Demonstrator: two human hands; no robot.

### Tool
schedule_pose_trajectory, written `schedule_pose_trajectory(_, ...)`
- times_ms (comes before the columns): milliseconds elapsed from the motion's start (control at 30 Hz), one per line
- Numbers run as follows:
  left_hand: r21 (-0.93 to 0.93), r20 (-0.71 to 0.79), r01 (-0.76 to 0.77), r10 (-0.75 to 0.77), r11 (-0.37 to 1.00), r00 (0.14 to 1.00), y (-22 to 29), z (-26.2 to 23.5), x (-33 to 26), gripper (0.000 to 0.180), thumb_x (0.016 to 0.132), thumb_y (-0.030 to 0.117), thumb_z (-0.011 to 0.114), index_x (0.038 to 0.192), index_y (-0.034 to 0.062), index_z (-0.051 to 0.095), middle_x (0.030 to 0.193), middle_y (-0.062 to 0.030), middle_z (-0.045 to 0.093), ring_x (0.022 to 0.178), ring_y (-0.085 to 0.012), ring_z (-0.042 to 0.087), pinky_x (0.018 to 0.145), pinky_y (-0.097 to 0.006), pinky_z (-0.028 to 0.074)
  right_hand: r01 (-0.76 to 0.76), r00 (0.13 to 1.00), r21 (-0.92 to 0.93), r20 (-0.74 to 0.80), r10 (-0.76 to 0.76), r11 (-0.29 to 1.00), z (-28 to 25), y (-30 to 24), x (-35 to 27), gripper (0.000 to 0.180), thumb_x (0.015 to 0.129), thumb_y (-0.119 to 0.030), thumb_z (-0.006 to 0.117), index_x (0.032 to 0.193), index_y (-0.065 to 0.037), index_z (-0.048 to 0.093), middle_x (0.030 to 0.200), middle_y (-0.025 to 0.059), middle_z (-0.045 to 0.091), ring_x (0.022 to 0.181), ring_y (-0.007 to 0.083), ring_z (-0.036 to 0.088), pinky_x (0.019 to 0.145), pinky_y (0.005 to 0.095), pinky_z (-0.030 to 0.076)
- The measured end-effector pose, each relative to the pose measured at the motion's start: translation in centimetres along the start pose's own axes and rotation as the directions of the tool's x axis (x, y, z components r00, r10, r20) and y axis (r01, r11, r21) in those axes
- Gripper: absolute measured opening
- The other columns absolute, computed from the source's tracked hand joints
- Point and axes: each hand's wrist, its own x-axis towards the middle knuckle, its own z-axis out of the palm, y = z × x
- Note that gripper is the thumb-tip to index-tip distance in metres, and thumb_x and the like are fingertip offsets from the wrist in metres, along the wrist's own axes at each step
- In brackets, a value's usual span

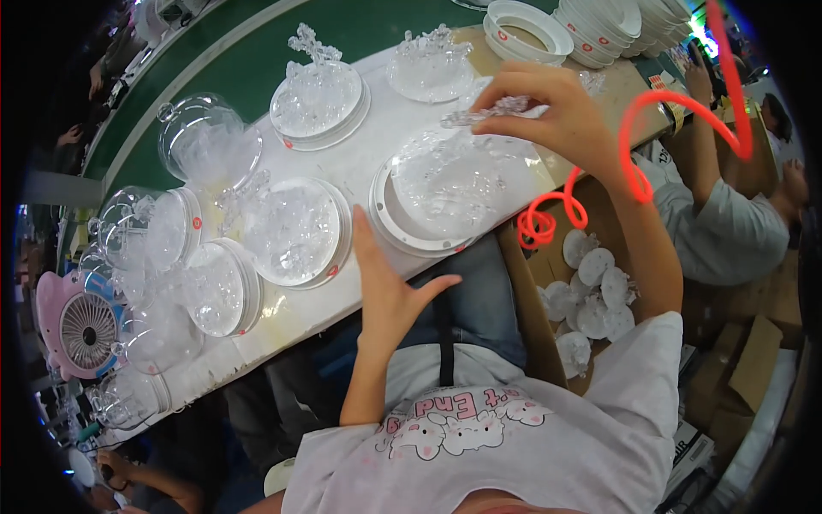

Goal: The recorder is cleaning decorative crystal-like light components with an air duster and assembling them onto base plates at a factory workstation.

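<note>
R grip point(558, 104) pinching | clr plastic pc point(505, 109) | elongated, knobbly, shiny

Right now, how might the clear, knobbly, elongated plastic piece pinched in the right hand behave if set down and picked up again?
The clear, knobbly, elongated plastic piece is probably light: the right hand holds it in a fingertip pinch. It seems fairly stiff, jutting past the fingers without visible sagging. Its irregular outline suggests it would hardly roll.
</note>
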Motion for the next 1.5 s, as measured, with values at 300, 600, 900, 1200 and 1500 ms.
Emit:
schedule_pose_trajectory(300,0.080,-0.078,-0.074,0.080,0.994,0.994,-1.8,2.6,1.3,0.111,0.052,0.024,0.081,0.131,-0.0069,0.010,0.133,-0.0302,0.018,0.122,-0.0438,0.024,0.099,-0.045,0.024,0.084,0.990,-0.115,0.121,-0.070,0.990,3.1,1.2,1.1,0.017,0.071,-0.021,0.067,0.078,-0.007,0.060,0.073,0.0035,0.055,0.066,0.0181,0.055,0.057,0.0270,0.042)
schedule_pose_trajectory(600,0.036,-0.088,-0.072,0.075,0.997,0.993,-2.1,2.5,1.4,0.109,0.052,0.024,0.081,0.131,-0.0067,0.012,0.132,-0.0294,0.020,0.121,-0.0427,0.026,0.099,-0.044,0.025,0.112,0.988,-0.180,0.128,-0.090,0.977,4.0,0.6,2.1,0.014,0.071,-0.016,0.066,0.078,-0.005,0.060,0.075,0.0045,0.057,0.067,0.0196,0.055,0.058,0.0274,0.044)
schedule_pose_trajectory(900,0.075,-0.084,-0.048,0.055,0.996,0.995,-2.3,2.4,1.5,0.110,0.052,0.031,0.082,0.129,-0.0092,0.015,0.133,-0.0238,0.024,0.122,-0.0336,0.031,0.100,-0.038,0.027,0.183,0.977,-0.180,0.139,-0.159,0.966,3.7,0.2,2.4,0.015,0.071,-0.017,0.066,0.078,-0.006,0.059,0.074,0.0051,0.055,0.068,0.0209,0.056,0.058,0.0281,0.043)
schedule_pose_trajectory(1200,0.049,-0.052,-0.030,0.033,0.998,0.998,-1.8,2.3,1.7,0.110,0.053,0.027,0.081,0.131,-0.0066,0.011,0.133,-0.0280,0.021,0.122,-0.0411,0.027,0.100,-0.042,0.025,0.218,0.964,-0.186,0.195,-0.182,0.958,3.9,0.2,2.7,0.015,0.072,-0.019,0.064,0.078,-0.007,0.058,0.074,0.0046,0.053,0.069,0.0214,0.055,0.060,0.0285,0.043)
schedule_pose_trajectory(1500,-0.061,-0.176,-0.096,0.084,0.993,0.981,-2.1,2.0,1.2,0.093,0.059,0.024,0.078,0.127,-0.0036,0.021,0.127,-0.0232,0.029,0.119,-0.0361,0.032,0.098,-0.040,0.027,0.145,0.984,-0.129,0.123,-0.129,0.981,2.6,0.8,2.1,0.015,0.071,-0.020,0.065,0.078,-0.008,0.059,0.074,0.0031,0.054,0.069,0.0190,0.054,0.060,0.0282,0.041)
